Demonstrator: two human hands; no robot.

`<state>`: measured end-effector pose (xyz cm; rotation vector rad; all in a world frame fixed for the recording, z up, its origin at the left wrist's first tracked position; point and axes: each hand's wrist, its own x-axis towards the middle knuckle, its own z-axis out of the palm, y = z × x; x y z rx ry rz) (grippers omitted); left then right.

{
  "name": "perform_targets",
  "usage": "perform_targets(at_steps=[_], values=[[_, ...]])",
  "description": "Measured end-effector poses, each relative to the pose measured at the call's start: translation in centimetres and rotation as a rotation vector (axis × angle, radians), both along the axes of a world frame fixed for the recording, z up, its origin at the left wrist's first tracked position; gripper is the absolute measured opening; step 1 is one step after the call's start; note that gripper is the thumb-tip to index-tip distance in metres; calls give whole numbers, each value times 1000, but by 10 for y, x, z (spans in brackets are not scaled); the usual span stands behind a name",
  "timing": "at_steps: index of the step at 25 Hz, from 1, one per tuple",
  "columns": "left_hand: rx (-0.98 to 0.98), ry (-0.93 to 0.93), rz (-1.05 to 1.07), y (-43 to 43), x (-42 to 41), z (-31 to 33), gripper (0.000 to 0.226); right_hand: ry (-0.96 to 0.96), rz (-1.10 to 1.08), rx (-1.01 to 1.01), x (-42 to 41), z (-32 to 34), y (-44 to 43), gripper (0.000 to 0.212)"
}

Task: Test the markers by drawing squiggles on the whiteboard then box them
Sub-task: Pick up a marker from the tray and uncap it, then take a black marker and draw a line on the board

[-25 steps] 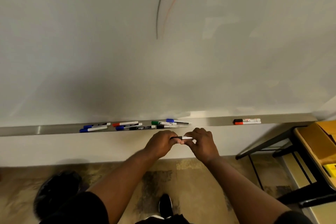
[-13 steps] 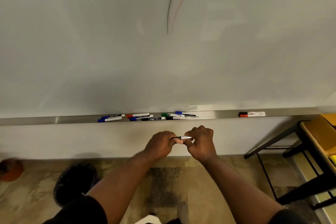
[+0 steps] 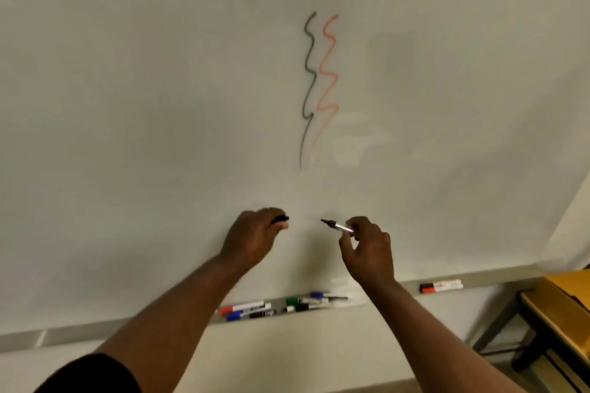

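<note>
**A:** Head view, where's the marker and which way is it lying?

**B:** In my right hand [image 3: 367, 247], pinched between thumb and fingertips at the rear of the barrel. The marker [image 3: 337, 226] has its long axis running left and slightly up, bare black tip toward my left hand [image 3: 252, 238]. The tip looks close to the whiteboard [image 3: 127, 105]; I can't tell if it touches.

**A:** Left hand?

**B:** Curled shut on the cap [image 3: 280, 219] — a short black end sticks out past the thumb. Hands are apart, a clear gap between cap and tip, both at about the same height.

**A:** Where's the target area?

**B:** Straight up from the hands. Black squiggle [image 3: 308, 89] and red squiggle [image 3: 329, 73] run vertically, side by side, ending well above my knuckles. There's bare board on both sides of them. My right hand sits nearer the free space beside the red one, so my guess is the next stroke goes there — lift, turn the tip to face the board.

**A:** The rest of the markers?

**B:** On the tray [image 3: 64, 333] below. A loose cluster [image 3: 281, 308] lies between my forearms, lengthwise along the ledge. Red and black pair [image 3: 440, 286] set apart to the right, likely the tested ones. No box visible.
</note>
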<state>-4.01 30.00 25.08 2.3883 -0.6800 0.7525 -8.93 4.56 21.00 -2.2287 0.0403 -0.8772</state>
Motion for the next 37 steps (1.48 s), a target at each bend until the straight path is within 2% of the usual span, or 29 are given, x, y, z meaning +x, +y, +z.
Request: perform_targets(at_steps=[4, 6, 9, 12, 14, 16, 20, 24, 27, 30, 37], values=[[30, -408, -31, 13, 50, 126, 28, -132, -44, 68, 18, 96, 2, 19], [72, -597, 64, 17, 71, 188, 24, -214, -67, 69, 26, 143, 1, 17], [172, -694, 186, 20, 89, 265, 25, -348, -120, 68, 36, 209, 1, 18], [248, -705, 236, 17, 101, 306, 30, -472, -170, 48, 42, 259, 3, 23], [230, -674, 240, 15, 112, 313, 33, -523, -177, 25, 48, 286, 3, 25], [208, -736, 249, 13, 122, 305, 35, -539, -172, -14, 57, 306, 4, 25], [154, -904, 269, 10, 132, 293, 37, -569, -186, -54, 74, 315, 1, 23], [152, -915, 269, 9, 137, 291, 39, -572, -176, -29, 90, 321, -2, 23], [134, -911, 256, 10, 139, 289, 37, -573, -163, -125, 96, 308, 0, 24], [125, -909, 260, 9, 139, 289, 37, -574, -171, -63, 95, 291, -7, 20], [104, -858, 258, 5, 132, 284, 36, -478, -165, -140, 86, 233, -20, 21]])
